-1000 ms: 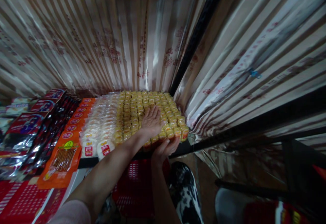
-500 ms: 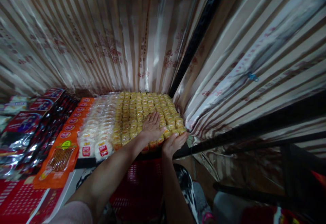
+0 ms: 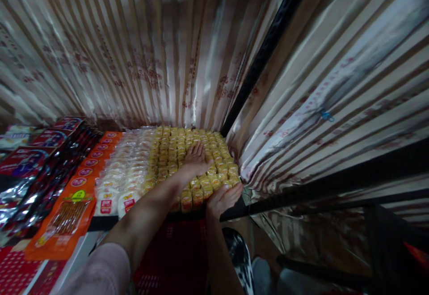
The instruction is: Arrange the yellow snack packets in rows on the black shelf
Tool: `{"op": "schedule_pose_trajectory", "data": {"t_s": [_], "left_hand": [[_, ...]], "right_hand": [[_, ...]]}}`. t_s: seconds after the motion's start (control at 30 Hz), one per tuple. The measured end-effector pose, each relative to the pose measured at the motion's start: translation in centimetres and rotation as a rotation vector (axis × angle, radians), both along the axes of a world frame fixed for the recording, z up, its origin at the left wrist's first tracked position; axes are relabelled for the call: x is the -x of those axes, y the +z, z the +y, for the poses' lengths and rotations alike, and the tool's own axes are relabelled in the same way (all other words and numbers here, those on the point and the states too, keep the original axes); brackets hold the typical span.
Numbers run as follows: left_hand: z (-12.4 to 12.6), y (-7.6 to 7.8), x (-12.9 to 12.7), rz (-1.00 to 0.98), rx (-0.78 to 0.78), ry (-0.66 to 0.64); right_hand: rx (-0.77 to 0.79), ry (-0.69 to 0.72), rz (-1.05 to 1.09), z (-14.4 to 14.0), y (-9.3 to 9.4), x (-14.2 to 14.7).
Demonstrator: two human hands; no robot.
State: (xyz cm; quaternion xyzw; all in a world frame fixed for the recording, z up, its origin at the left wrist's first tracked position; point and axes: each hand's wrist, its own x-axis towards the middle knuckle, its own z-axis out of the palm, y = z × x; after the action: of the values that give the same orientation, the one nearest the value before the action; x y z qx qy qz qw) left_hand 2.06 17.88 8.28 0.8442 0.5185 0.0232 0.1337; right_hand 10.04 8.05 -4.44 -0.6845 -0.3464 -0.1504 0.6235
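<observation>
On yellow snack rows [image 3: 174, 149] running away, left hand [image 3: 194, 161] flat, right hand [image 3: 223, 199] cupping front edge

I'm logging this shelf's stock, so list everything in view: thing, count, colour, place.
yellow snack packs: many, yellow, rows at shelf's right end
white round packs: many, white with red labels, left of the yellow ones
orange packets: a row, orange, further left
dark foil bags: several, black and red, far left
striped curtain: beige, behind and right
left hand: flat on yellow packs
right hand: at their front edge
</observation>
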Motion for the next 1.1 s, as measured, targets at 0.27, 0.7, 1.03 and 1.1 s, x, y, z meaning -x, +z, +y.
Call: {"op": "schedule_pose_trajectory", "data": {"t_s": [0.27, 0.7, 1.03, 1.1], "left_hand": [[-0.1, -0.2, -0.6, -0.047, -0.046, 0.014], [0.6, -0.5, -2.0, -0.059, -0.032, -0.038], [3.3, -0.5, 0.1, -0.034, 0.016, 0.045], [3.2, -0.7, 0.1, -0.025, 0.022, 0.041]], "right_hand": [[0.219, -0.08, 0.045, -0.5, 1.3, 0.6], [0.288, -0.098, 0.031, -0.9, 3.0, 1.4], [0.26, -0.09, 0.017, -0.7, 2.5, 1.2], [0.216, -0.088, 0.015, -0.6, 2.3, 1.1]]}}
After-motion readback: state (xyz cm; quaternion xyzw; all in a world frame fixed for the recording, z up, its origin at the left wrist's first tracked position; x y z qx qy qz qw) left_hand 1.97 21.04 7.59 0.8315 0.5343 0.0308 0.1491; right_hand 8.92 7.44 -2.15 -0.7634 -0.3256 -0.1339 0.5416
